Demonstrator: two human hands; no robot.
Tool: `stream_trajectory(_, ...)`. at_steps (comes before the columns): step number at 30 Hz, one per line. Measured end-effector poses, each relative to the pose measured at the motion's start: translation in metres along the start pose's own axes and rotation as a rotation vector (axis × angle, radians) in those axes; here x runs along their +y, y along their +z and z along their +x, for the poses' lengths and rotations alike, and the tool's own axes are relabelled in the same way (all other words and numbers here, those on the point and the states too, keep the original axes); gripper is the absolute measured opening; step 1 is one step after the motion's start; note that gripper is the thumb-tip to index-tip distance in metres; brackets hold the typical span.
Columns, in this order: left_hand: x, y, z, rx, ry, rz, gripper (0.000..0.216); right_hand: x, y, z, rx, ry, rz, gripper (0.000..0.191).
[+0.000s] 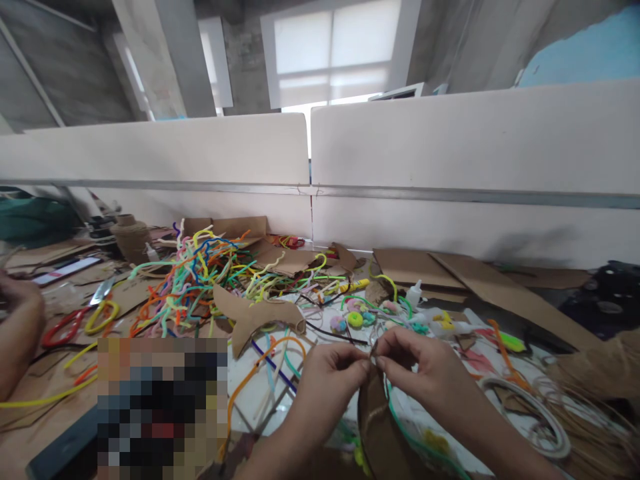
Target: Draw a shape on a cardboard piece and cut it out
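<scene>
Both my hands meet low in the middle of the view, over a brown cardboard piece (376,413) that stands on edge between them. My left hand (327,373) pinches its top edge, fingers closed. My right hand (417,367) pinches the same top edge from the other side, fingers curled. A green pipe cleaner (400,420) runs down along the cardboard under my right hand. A thin string seems to lie along the cardboard's edge, too fine to be sure.
A heap of coloured pipe cleaners (200,280) lies at centre left, with a cut cardboard shape (255,317) beside it. Small pompoms (355,320) and a glue bottle (414,293) sit beyond my hands. Cardboard sheets (480,280) lean at back right. Another person's arm (17,327) rests at far left. White partition (450,147) behind.
</scene>
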State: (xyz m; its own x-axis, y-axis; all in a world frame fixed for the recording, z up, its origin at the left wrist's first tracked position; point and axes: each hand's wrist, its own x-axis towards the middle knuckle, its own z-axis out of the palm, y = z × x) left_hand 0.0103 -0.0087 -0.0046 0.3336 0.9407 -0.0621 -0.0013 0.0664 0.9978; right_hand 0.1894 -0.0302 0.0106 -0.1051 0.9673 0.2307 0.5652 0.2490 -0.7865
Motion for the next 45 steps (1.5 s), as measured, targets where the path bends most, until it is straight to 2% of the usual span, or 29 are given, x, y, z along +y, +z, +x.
stream_trajectory(6,0.001,-0.002,0.001,0.073,-0.075,-0.002,0.032,-0.005,-0.008,0.002,-0.098,-0.039,-0.078,0.015)
stream_trajectory(11,0.006,0.001,0.000,0.112,-0.002,-0.055,0.023,-0.005,-0.002,-0.006,0.087,-0.253,-0.269,0.017)
stream_trajectory(16,0.012,0.004,-0.005,0.218,0.151,-0.098,0.022,-0.003,0.008,-0.007,0.232,-0.393,-0.236,0.015)
stream_trajectory(20,0.010,0.006,-0.008,0.238,0.221,-0.049,0.027,0.000,0.010,-0.003,0.267,-0.376,-0.176,0.013)
stream_trajectory(25,-0.001,0.006,-0.006,0.231,0.240,-0.038,0.028,-0.001,0.011,-0.002,0.272,-0.337,-0.132,0.013)
stream_trajectory(32,-0.007,0.004,-0.003,0.255,0.274,-0.010,0.023,-0.008,0.013,-0.002,0.314,-0.367,-0.140,0.014)
stream_trajectory(45,-0.007,0.004,-0.006,0.243,0.284,0.086,0.029,-0.009,0.016,-0.002,0.355,-0.463,-0.245,0.016)
